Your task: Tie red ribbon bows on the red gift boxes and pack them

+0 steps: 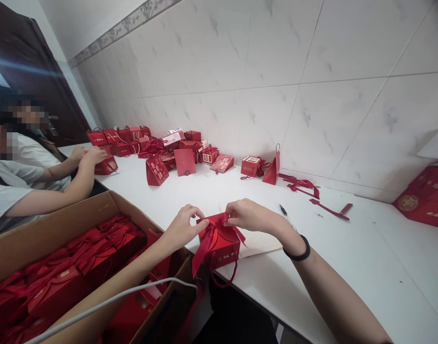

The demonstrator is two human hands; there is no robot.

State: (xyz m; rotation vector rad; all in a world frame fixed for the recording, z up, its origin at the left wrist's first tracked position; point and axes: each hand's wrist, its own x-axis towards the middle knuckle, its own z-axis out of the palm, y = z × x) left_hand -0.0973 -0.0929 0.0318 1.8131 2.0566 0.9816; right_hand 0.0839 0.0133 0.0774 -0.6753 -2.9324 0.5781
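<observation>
A red gift box (224,257) with a scalloped folded top stands at the near edge of the white table. Its twisted red cord handle (230,283) hangs over that edge. On top lies a bow of red ribbon (203,248), one tail trailing down the box's left side. My left hand (185,228) is closed at the bow's left, thumb and forefinger pinching the ribbon; the exact contact is partly hidden. From the right, my right hand (248,216) pinches the other side of the bow, its fingers curled over the knot.
A cardboard carton (111,203) full of ribboned red boxes stands at left. More red boxes (186,162) line the wall. Loose ribbon straps (330,210) and a black pen (283,210) lie at right. A co-worker's hands (92,155) hold a box.
</observation>
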